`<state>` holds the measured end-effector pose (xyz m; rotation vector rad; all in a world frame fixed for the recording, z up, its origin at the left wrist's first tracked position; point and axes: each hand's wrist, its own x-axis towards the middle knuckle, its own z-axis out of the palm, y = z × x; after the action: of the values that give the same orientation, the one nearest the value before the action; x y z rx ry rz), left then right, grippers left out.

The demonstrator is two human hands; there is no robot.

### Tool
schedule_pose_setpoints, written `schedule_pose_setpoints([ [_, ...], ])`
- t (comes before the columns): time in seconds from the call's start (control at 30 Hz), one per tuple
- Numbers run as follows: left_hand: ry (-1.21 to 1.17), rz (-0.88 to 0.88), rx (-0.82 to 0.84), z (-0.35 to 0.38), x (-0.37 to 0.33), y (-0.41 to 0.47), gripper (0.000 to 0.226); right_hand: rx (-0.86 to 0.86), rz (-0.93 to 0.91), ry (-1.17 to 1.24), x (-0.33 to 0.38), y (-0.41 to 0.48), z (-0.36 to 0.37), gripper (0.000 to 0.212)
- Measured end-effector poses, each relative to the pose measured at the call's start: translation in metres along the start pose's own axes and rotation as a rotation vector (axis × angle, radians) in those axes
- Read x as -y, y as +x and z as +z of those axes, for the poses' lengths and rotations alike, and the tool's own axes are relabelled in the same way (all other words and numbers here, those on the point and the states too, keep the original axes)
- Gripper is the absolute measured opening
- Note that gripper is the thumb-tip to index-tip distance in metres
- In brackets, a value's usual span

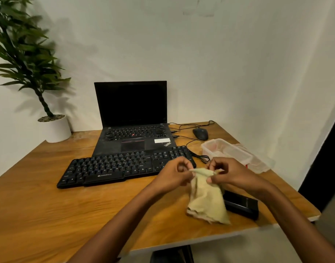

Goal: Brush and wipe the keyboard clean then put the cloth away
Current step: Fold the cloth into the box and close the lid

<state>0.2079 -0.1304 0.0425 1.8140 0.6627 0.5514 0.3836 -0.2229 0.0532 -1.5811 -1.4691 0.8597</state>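
Observation:
A pale yellow cloth (207,198) hangs over the table's right front part. My left hand (174,173) and my right hand (229,171) both pinch its top edge, close together. The cloth's lower end is bunched near the table surface. A black external keyboard (113,168) lies just left of my hands, in front of the laptop, its right end partly hidden by my left hand.
A black laptop (132,118) stands open behind the keyboard. A clear plastic box (233,152) sits at the right, a black mouse (200,134) behind it, with cables between. A flat black object (242,205) lies under the cloth's right side. A potted plant (54,128) occupies the back left corner of the wooden table (49,205).

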Motion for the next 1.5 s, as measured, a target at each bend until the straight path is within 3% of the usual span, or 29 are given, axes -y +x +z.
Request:
schedule_pose_setpoints([
  [0.1, -0.013, 0.163, -0.039, -0.012, -0.03, 0.003, 0.014, 0.009, -0.132, 0.239, 0.016, -0.001, -0.007, 0.032],
  [0.17, 0.025, 0.25, -0.022, -0.021, -0.047, 0.004, 0.018, 0.016, -0.15, 0.263, 0.027, 0.0, -0.012, 0.041],
  [0.3, 0.191, 0.406, 0.066, -0.04, -0.069, 0.006, 0.022, -0.049, -0.167, -0.034, 0.045, 0.001, -0.023, 0.044],
  [0.4, 0.341, 0.461, 0.017, -0.047, -0.077, 0.007, 0.025, -0.096, -0.157, -0.097, 0.05, 0.001, -0.031, 0.043],
  [0.5, 0.411, 0.484, -0.056, -0.053, -0.078, 0.01, 0.026, -0.119, -0.132, -0.081, 0.052, -0.002, -0.039, 0.032],
  [0.73, 0.261, 0.425, -0.179, -0.058, -0.071, 0.018, 0.02, -0.089, -0.126, 0.091, 0.055, -0.005, -0.048, 0.019],
  [0.83, 0.195, 0.39, -0.371, -0.048, -0.062, 0.027, 0.029, -0.134, -0.094, 0.253, 0.059, 0.003, -0.047, 0.005],
  [0.93, 0.205, 0.376, -0.517, -0.033, -0.054, 0.026, 0.02, -0.21, -0.023, 0.295, 0.06, 0.013, -0.049, 0.009],
  [1.03, 0.097, 0.257, -0.241, -0.015, -0.051, 0.021, 0.011, -0.248, 0.014, 0.252, 0.058, 0.017, -0.05, 0.012],
  [1.13, -0.062, 0.136, 0.026, 0.001, -0.051, 0.02, 0.024, -0.197, -0.007, 0.229, 0.057, 0.017, -0.049, 0.02],
  [1.3, 0.041, 0.131, 0.073, 0.007, -0.043, 0.039, 0.051, -0.109, -0.032, 0.185, 0.054, 0.015, -0.057, 0.037],
  [1.5, 0.077, 0.155, 0.105, 0.006, -0.043, 0.067, 0.031, -0.345, -0.03, -0.067, 0.046, 0.028, -0.066, 0.032],
])
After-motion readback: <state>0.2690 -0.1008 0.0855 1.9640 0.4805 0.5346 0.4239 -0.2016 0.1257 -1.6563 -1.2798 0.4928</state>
